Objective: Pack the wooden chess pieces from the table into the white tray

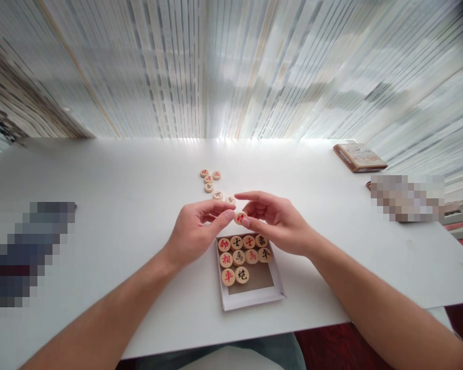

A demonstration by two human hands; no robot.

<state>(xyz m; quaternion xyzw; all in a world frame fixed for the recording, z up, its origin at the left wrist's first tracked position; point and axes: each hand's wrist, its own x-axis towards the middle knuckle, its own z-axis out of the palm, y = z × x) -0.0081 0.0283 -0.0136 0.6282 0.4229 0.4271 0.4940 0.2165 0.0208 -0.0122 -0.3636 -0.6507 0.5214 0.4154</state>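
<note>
Between my two hands, just above the far edge of an open box, is a round wooden Chinese chess piece [239, 218] with a red character. My right hand [273, 218] pinches it, thumb against its right side. The thumb and fingertips of my left hand [198, 228] close on its left edge. Below lies the shallow white box [250, 296], where pieces with red and black characters sit in rows. Two rows are full, and a third holds a red-marked piece [228, 277] and a black-marked piece [242, 275] at the left.
Several loose chess pieces [209, 187] lie on the white table [139, 180] beyond my hands. A brown box [359, 157] lies at the far right, with a blurred-out item [407, 198] nearer. Another blurred dark item [27, 252] is at left. A striped curtain [216, 67] hangs behind.
</note>
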